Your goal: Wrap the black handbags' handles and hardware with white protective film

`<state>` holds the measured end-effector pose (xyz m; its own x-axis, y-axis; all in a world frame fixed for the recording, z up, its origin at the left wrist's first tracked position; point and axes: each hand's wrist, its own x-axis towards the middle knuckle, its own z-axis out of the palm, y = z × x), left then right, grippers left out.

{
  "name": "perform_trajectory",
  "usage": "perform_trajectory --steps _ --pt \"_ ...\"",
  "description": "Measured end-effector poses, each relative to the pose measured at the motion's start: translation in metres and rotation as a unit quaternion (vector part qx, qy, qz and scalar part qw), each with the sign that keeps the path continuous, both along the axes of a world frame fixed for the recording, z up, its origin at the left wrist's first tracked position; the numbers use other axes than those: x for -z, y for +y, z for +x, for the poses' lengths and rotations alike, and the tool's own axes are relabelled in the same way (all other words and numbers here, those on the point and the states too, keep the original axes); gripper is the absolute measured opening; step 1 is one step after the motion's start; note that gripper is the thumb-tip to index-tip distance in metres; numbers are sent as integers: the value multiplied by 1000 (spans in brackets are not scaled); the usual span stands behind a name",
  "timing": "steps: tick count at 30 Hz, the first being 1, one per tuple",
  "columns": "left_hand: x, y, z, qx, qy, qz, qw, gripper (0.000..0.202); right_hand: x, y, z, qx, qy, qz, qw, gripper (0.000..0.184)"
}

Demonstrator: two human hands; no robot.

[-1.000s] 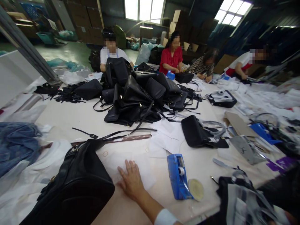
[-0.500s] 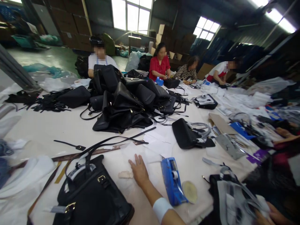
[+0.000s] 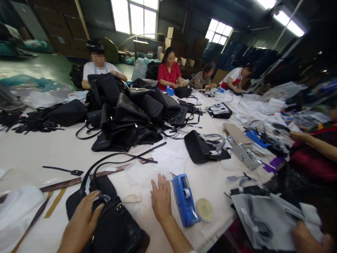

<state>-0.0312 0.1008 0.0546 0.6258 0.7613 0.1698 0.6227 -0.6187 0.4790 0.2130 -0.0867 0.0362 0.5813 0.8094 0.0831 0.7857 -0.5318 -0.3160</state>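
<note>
Close to table edge (image 3: 213, 230): left hand (image 3: 80, 223) on bag (image 3: 118, 228), right hand (image 3: 161, 201) flat.

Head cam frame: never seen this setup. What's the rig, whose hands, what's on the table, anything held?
No machine here: one person wears a camera on the head, looking forward and down, so the two bare hands at the bottom are theirs. The left hand lies on a black handbag; a grip cannot be told. The right hand lies flat, open, on white paper beside a blue tape dispenser. The table also carries a pile of black bags; other people sit opposite.
</note>
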Motion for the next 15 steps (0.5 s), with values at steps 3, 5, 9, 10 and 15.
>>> perform_trajectory --steps 3,5,9,10,15 --pt "23 23 88 56 14 -26 998 56 30 -16 6 52 40 -110 992 49" --pt "44 29 139 20 55 -44 997 60 47 -30 2 59 55 -149 985 50" --pt "77 16 186 21 136 -74 988 55 59 -63 -17 20 66 -132 989 66" --pt "82 9 188 43 140 -61 987 52 58 -70 -20 3 70 -121 990 72" --pt "88 -25 170 144 109 -4 984 44 53 -69 -6 -39 76 -108 990 62"
